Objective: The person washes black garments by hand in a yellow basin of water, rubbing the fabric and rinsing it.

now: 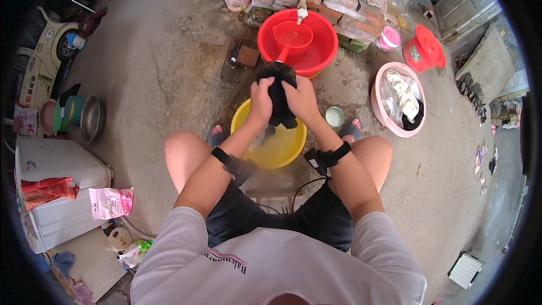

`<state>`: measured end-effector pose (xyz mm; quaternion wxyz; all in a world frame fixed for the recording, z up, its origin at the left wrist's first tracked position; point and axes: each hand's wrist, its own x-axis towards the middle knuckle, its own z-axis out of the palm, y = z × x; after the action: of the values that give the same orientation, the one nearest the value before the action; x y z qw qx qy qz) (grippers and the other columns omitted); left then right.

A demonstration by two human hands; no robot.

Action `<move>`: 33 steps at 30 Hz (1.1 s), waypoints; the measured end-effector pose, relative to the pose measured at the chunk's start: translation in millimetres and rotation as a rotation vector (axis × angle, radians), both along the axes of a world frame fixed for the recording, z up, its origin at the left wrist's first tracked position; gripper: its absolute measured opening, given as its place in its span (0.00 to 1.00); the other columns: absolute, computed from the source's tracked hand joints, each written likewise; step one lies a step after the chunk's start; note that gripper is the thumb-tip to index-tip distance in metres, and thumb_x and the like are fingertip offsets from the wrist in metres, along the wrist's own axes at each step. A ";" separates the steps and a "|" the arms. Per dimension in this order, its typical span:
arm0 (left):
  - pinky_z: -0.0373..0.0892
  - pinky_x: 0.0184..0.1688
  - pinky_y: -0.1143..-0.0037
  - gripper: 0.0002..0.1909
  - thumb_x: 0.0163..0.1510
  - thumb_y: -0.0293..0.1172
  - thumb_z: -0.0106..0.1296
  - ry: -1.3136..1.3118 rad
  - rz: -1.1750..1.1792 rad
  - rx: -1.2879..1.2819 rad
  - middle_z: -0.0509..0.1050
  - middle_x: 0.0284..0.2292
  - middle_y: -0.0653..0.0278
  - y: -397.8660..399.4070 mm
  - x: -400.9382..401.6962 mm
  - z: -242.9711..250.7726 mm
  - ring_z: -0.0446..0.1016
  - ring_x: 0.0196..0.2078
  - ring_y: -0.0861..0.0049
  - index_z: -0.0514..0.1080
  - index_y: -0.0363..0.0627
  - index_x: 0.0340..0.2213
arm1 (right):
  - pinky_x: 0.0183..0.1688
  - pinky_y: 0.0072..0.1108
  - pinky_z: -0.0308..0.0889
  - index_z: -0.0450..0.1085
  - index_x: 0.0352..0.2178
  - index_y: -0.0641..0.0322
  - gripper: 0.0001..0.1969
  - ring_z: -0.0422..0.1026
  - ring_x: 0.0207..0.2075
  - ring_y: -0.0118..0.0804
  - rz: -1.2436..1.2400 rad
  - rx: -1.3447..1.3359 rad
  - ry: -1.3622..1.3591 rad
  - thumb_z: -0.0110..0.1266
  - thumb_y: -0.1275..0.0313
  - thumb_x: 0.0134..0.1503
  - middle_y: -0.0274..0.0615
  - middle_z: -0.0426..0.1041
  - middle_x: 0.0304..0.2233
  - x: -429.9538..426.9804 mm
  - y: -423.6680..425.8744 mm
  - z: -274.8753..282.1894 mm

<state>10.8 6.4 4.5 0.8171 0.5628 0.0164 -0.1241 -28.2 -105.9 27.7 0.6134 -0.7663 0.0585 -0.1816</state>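
Observation:
Both hands grip a dark, bunched-up cloth above a yellow plastic basin. My left hand has its thumb on the cloth's left side, and my right hand holds the right side. Cloudy water and a small dark item lie in the yellow basin, partly hidden by the cloth and my forearm. Just beyond the cloth is a red basin of water, with a red dipper in it under a tap.
A pink tub with white and dark fabric stands to the right, near a lidded red bucket. A small green bowl sits by the right foot. Low brickwork bounds the far side. A white appliance stands left.

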 end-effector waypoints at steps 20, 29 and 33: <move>0.68 0.32 0.77 0.17 0.53 0.41 0.45 0.123 0.058 -0.035 0.72 0.27 0.62 -8.2 -18.5 21.1 0.72 0.27 0.77 0.69 0.35 0.32 | 0.34 0.33 0.67 0.70 0.29 0.73 0.10 0.74 0.32 0.59 0.025 -0.086 0.126 0.53 0.73 0.50 0.62 0.71 0.24 -2.3 1.4 -10.5; 0.65 0.44 0.74 0.18 0.53 0.39 0.47 0.143 0.103 0.003 0.72 0.36 0.59 -3.4 -2.3 3.2 0.71 0.39 0.74 0.69 0.34 0.37 | 0.37 0.34 0.67 0.70 0.33 0.73 0.11 0.73 0.35 0.59 0.025 -0.119 0.043 0.52 0.74 0.49 0.62 0.72 0.27 -4.1 1.2 -7.3; 0.66 0.43 0.76 0.16 0.54 0.38 0.46 0.076 0.012 -0.053 0.74 0.33 0.62 0.2 -0.2 -10.8 0.71 0.36 0.76 0.71 0.36 0.34 | 0.36 0.34 0.67 0.70 0.33 0.73 0.10 0.73 0.35 0.60 0.058 -0.065 0.096 0.52 0.74 0.50 0.61 0.72 0.27 -5.8 6.1 -4.3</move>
<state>10.6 6.6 -6.4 0.8311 0.5358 0.0475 -0.1411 -34.1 -99.9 23.4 0.5897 -0.7951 0.0595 -0.1286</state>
